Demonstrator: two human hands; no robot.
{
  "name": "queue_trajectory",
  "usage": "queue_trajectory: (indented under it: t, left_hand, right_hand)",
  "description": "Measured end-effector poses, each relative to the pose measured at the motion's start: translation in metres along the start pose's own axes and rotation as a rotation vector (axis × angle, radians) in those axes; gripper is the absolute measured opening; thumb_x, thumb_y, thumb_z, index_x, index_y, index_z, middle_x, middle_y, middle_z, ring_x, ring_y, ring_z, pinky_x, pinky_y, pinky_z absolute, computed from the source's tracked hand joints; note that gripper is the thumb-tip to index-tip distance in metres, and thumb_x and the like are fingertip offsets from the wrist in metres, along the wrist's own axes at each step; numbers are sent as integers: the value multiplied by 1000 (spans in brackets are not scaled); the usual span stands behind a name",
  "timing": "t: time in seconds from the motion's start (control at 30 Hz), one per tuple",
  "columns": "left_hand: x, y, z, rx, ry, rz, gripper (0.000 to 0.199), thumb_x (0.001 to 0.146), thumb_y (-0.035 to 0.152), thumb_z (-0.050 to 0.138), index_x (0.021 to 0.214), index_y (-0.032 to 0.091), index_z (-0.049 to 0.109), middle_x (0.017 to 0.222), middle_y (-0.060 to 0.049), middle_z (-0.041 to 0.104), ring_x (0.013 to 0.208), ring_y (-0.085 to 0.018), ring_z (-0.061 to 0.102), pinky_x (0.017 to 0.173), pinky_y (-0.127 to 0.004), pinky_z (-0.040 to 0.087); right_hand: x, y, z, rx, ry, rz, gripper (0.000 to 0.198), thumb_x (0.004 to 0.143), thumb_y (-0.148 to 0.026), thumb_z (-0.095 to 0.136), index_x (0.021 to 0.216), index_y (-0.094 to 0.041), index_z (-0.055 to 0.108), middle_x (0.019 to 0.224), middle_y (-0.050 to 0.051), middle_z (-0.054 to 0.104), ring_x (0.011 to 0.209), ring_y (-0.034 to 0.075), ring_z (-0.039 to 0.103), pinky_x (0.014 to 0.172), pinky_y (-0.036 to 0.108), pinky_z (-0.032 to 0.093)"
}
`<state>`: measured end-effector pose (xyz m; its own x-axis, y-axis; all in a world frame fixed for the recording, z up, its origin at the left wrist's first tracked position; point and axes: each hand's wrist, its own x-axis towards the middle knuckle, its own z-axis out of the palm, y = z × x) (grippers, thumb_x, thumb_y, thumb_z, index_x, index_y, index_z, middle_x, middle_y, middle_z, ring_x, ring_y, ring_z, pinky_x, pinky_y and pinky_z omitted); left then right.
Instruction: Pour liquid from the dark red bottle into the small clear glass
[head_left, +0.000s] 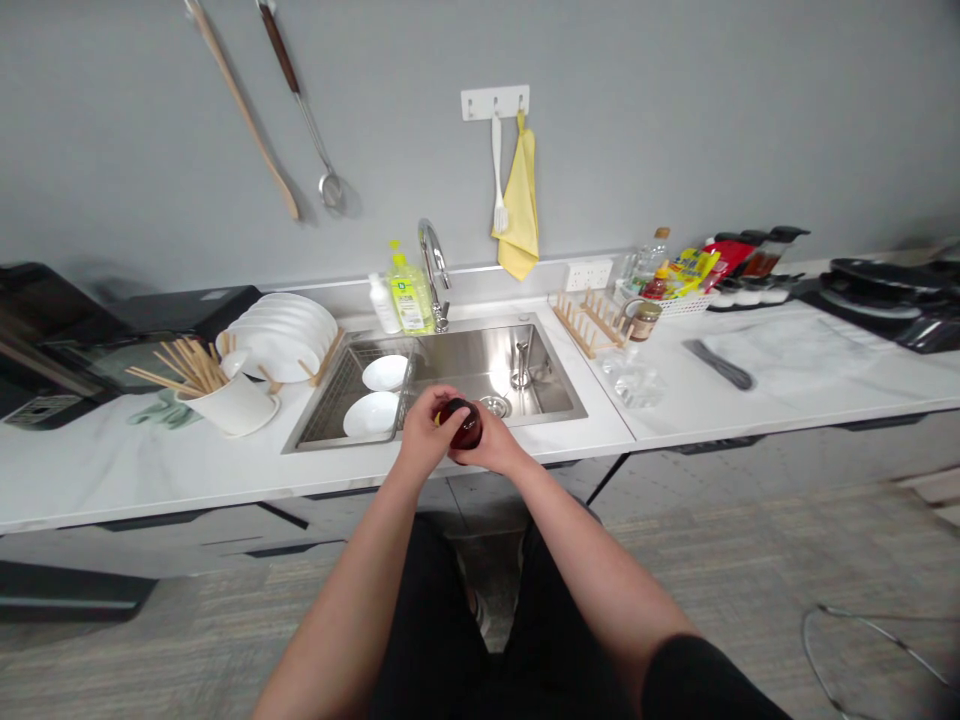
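A dark red, glossy jar (469, 428) is held between my two hands, just over the front edge of the sink (570, 400). My left hand (429, 428) is closed on its left side, with the thumb reaching over the top. From the right and below, my right hand (491, 445) wraps around it. The fingers cover much of the jar, so its label and contents cannot be made out. Behind my left hand, two white bowls (373, 414) sit in a wire basket (315, 410) in the sink's left part.
A curved faucet (431, 250) rises behind the sink beside a dish soap bottle (407, 295). White plates (277, 325) and a chopstick holder (236, 405) stand left. To the right are a wooden rack (589, 322), a small jar (643, 322) and clear plastic packaging (634, 382).
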<state>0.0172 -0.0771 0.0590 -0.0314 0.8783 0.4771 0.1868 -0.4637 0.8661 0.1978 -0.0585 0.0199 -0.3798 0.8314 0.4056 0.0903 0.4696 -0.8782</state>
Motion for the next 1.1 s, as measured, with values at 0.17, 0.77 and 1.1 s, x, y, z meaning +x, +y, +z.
queue_trajectory:
  t: [0.17, 0.77, 1.1]
  left_hand:
    - [1, 0, -1, -129, -107, 26, 55, 97, 47, 82, 144, 26, 62, 142, -14, 75, 132, -31, 75, 118, -53, 59]
    - [2, 4, -6, -183, -69, -78, 57, 93, 48, 86, 142, 23, 67, 127, -14, 83, 125, -32, 79, 117, -56, 61]
    - [6, 4, -6, -125, -98, -107, 56, 89, 46, 91, 137, 23, 72, 123, -13, 85, 123, -33, 79, 118, -57, 59]
  right_hand:
    - [0, 3, 1, 0, -2, 25, 77, 68, -31, 96, 138, -26, 67, 124, 4, 80, 110, 31, 78, 99, 45, 61]
    - [-2, 0, 1, -2, 16, 37, 76, 67, -32, 95, 137, -24, 66, 123, 4, 80, 107, 30, 77, 96, 43, 61]
    - [-2, -2, 0, -16, 9, 6, 78, 69, -31, 94, 141, -25, 65, 131, 6, 80, 114, 31, 77, 101, 45, 61]
